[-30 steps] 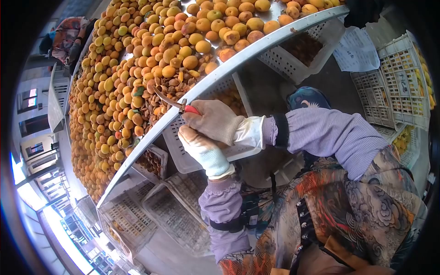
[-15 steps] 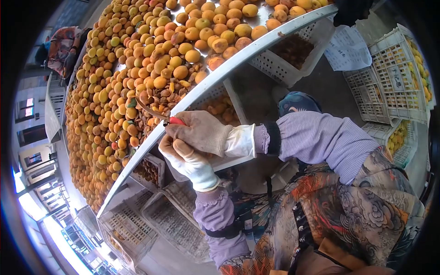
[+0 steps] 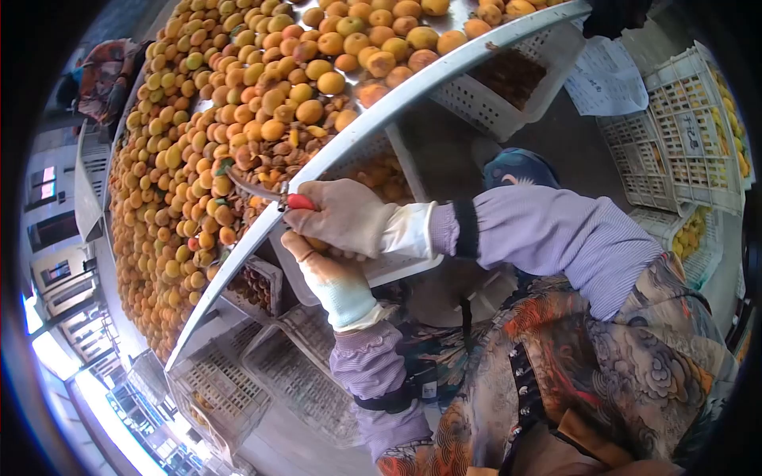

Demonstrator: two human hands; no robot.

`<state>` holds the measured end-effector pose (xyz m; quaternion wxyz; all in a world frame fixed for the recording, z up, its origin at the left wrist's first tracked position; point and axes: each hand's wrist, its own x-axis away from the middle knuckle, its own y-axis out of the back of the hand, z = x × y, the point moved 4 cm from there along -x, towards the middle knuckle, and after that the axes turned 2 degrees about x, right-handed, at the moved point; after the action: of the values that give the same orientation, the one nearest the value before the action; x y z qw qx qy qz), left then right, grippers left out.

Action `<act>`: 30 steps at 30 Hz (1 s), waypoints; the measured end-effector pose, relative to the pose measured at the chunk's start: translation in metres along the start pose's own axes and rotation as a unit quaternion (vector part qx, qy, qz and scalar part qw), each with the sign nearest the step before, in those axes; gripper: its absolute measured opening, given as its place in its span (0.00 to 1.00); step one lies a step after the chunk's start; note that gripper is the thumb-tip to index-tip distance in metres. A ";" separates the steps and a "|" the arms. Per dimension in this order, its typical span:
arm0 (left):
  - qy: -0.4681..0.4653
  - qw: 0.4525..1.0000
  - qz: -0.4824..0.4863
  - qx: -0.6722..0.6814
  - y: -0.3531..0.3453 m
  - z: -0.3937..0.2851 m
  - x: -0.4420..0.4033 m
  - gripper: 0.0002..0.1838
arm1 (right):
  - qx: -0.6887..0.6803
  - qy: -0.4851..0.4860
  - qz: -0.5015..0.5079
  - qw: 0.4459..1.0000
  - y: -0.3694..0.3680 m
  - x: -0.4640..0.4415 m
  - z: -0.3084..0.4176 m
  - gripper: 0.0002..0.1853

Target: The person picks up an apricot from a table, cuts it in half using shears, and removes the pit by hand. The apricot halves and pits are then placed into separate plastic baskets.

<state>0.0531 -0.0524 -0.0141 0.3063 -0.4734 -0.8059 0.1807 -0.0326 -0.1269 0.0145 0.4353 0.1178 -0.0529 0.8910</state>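
My right hand (image 3: 343,218), in a stained white glove, is closed around the red handle of a knife (image 3: 302,201). Its curved blade points left over the table rim. Just below, and pressed close to it, my left hand (image 3: 329,278) is gloved with its fingers curled up. Whatever lies between the two hands is mostly hidden by the gloves. Beyond the blade, a heap of orange-yellow apricots (image 3: 238,119) covers the table, with brownish scraps (image 3: 290,151) near its edge.
The table's pale raised rim (image 3: 444,71) curves in front of my hands. Under it stand a white crate (image 3: 405,166) holding fruit and another crate (image 3: 516,79) with dark scraps. Fruit-filled crates (image 3: 690,135) are stacked at the right, others (image 3: 294,373) sit lower left. A patterned garment (image 3: 107,79) shows far left.
My two hands have shifted slightly, the right one opening a small gap at the wrist from the left. The knife blade has moved a little up and left. The view has drifted slightly.
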 end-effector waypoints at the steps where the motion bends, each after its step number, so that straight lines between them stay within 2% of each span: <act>1: 0.082 0.982 0.155 0.073 -0.009 -0.003 0.003 0.27 | -0.086 -0.084 0.069 0.990 -0.001 0.005 0.001 0.14; 2: 0.037 0.999 -0.014 0.002 0.004 -0.003 0.005 0.28 | -0.128 -0.045 0.077 0.988 -0.002 0.003 0.001 0.14; 5: -0.042 0.999 0.012 -0.006 0.011 -0.014 0.007 0.33 | -0.129 0.062 0.117 0.983 0.010 0.004 0.012 0.15; 6: -0.041 0.999 0.015 -0.003 0.020 -0.012 0.004 0.33 | -0.154 0.097 0.142 0.973 0.011 -0.003 0.006 0.18; 7: -0.016 0.995 0.089 0.029 0.013 -0.015 0.008 0.32 | -0.177 0.131 0.164 0.962 0.011 -0.005 0.009 0.21; 8: -0.019 0.996 0.085 0.026 0.009 -0.018 0.013 0.32 | -0.138 0.076 0.179 0.971 0.017 0.001 0.003 0.22; 11: -0.045 0.994 0.100 -0.009 -0.003 -0.026 0.019 0.32 | -0.058 0.044 0.255 0.964 0.032 0.018 0.017 0.24; 16: -0.066 0.985 0.139 -0.076 -0.010 -0.030 0.022 0.36 | -0.102 0.052 0.317 0.941 0.033 0.027 0.023 0.21; 19: -0.072 0.983 0.144 -0.092 -0.017 -0.033 0.023 0.39 | -0.083 0.051 0.346 0.933 0.034 0.030 0.026 0.21; 20: -0.079 0.984 0.121 -0.104 -0.021 -0.034 0.026 0.41 | -0.120 0.058 0.352 0.927 0.032 0.029 0.020 0.21; 24: -0.067 0.984 0.154 -0.066 -0.013 -0.031 0.023 0.42 | -0.118 0.033 0.357 0.926 0.039 0.031 0.021 0.22; 26: -0.049 0.987 0.147 -0.048 -0.011 -0.029 0.023 0.42 | -0.092 -0.016 0.383 0.919 0.039 0.034 0.022 0.24; 30: -0.051 0.985 0.162 -0.040 -0.012 -0.029 0.022 0.42 | -0.109 -0.010 0.407 0.907 0.041 0.032 0.014 0.26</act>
<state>0.0564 -0.0389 0.0216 0.2119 -0.5999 -0.7396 0.2195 -0.0814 -0.1306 0.0369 0.0447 0.0466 -0.1968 0.9783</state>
